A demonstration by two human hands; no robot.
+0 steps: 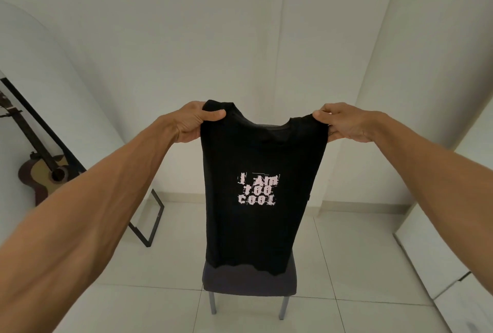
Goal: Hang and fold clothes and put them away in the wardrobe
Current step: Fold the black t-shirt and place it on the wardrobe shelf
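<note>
Left hand [192, 121] closed on one shoulder of a black shirt [256, 226], thumb pinched over the fabric at 11 o'clock from the shirt's print. Right hand [344, 123] closed likewise on the other shoulder, at 1 o'clock. Shirt held up at arm's length between both fists, hanging flat, white print "I AM TOO COOL" facing the camera, hem dangling over the seat of a dark chair [250, 282] at 6 o'clock. Farther off, at 9 o'clock, a guitar [44, 169] propped against the wall beside a black-framed mirror [149, 226] leaning there too. White wall behind.
</note>
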